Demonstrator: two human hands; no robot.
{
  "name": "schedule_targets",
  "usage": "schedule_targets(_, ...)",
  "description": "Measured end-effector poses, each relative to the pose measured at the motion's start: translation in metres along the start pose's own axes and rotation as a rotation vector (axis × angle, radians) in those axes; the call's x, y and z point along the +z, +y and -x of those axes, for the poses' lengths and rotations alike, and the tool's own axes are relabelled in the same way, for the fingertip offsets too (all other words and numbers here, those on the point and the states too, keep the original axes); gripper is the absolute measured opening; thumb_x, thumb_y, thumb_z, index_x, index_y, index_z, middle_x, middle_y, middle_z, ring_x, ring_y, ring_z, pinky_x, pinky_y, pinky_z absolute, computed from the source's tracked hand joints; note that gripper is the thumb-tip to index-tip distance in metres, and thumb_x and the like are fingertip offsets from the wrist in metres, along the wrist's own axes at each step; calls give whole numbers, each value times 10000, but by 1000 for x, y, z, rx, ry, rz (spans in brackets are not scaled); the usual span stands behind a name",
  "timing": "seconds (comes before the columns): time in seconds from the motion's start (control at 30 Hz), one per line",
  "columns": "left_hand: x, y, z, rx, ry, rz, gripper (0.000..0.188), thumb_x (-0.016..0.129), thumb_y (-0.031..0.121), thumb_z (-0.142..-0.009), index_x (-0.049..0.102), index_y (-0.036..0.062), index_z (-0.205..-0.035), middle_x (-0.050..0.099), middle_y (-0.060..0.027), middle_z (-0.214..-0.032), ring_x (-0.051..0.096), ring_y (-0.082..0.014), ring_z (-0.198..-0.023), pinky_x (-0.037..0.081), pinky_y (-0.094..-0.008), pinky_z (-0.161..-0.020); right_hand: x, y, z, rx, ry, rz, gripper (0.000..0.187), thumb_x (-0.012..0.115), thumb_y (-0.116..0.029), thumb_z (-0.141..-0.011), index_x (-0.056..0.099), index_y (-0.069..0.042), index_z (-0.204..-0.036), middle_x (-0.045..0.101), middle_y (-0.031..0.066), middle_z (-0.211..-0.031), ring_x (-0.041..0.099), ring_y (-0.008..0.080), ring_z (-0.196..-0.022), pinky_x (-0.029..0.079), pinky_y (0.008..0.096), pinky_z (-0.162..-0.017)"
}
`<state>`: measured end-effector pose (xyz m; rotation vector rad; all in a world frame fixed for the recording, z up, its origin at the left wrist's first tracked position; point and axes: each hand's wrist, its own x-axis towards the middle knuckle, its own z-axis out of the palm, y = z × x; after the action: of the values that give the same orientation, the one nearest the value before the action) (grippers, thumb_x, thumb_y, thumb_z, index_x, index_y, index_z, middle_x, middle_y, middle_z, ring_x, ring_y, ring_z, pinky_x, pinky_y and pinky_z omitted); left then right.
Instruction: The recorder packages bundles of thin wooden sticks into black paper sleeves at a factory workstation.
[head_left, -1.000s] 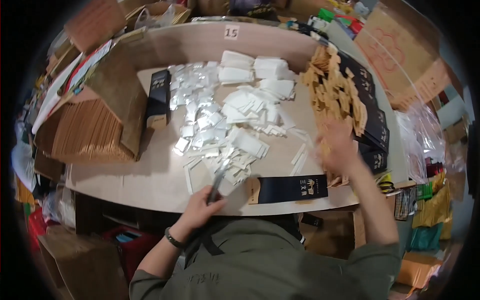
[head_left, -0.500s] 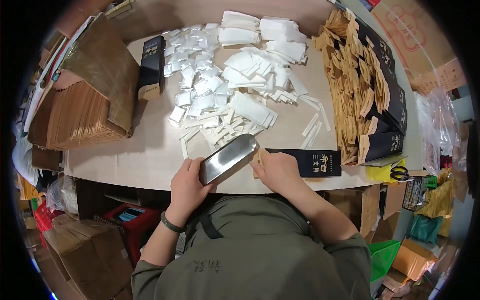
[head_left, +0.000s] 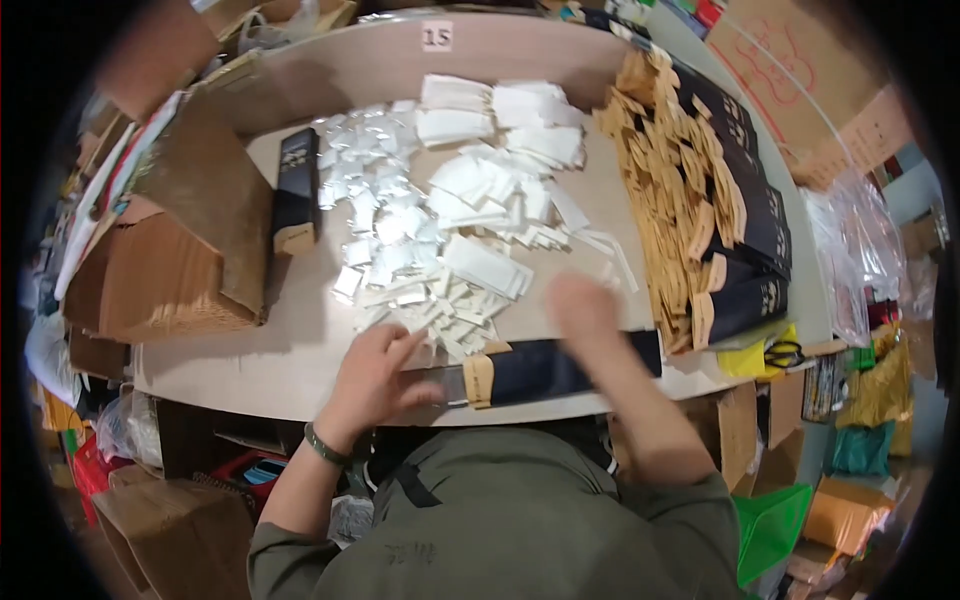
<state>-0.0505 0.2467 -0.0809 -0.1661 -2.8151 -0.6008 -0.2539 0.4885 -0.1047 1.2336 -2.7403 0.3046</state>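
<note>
A dark blue sleeve [head_left: 540, 372] with a tan end lies along the table's front edge. From its tan end, a short grey, shiny piece [head_left: 453, 383] sticks out to the left. It looks like the end of the silver metal trough, the rest of which is hidden. Beside that piece is my left hand [head_left: 375, 385], thumb and fingers apart, holding nothing that I can see. My right hand [head_left: 585, 308] is above the sleeve's right part, smeared by motion, so its fingers cannot be made out. Just beyond the sleeve lies a pile of narrow white strips [head_left: 445, 315].
Several clear sachets [head_left: 370, 180] and white packets [head_left: 480, 190] cover the table's middle. On the right stand stacked dark sleeves [head_left: 740, 230] with tan ends. A cardboard box [head_left: 215, 210] of brown sheets is at left, with another dark sleeve [head_left: 296, 190] beside it. Black scissors [head_left: 783, 352] lie at right.
The metal trough has gone from my left hand's grip, mostly out of sight at the sleeve's tan end. My left hand has opened. My right hand has let go of the tan end and moved up.
</note>
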Motion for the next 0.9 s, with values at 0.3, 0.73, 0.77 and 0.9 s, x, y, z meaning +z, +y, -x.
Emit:
schedule_targets(0.3, 22, -76, -88, -313, -62, -97, 245, 707, 190, -805, 677, 96, -1029, 647, -125, -996, 632, -354, -931, 515, -434, -798, 18, 89, -10, 347, -42, 366, 226, 563, -29, -855, 636, 18, -1063, 681, 180, -852, 681, 356, -804, 556, 422, -691)
schedule_targets(0.73, 25, 14, 32, -298, -64, 152, 132, 682, 84, -806, 653, 76, -935, 639, -118, -876, 617, -345, -847, 502, -438, -718, 21, -14, -52, -48, 28, -442, 145, 628, -116, -841, 688, -33, -943, 633, 170, -904, 616, 362, -906, 500, 451, -812)
schedule_targets(0.77, 29, 22, 34, -296, -5, 135, 131, 680, 91, -813, 655, 76, -940, 639, -119, -890, 618, -343, -863, 506, -434, -736, 28, -15, -56, -67, -12, -292, 137, 611, -133, -850, 674, -24, -905, 638, 176, -907, 618, 369, -896, 500, 459, -802)
schedule_targets(0.9, 8, 16, 34, -289, 229, 32, 291, 745, 123, -765, 641, 80, -1033, 655, -123, -1014, 620, -365, -937, 514, -420, -811, 20, -20, -62, -57, -179, -202, 149, 602, -152, -850, 661, -16, -864, 642, 180, -927, 617, 371, -908, 500, 459, -806)
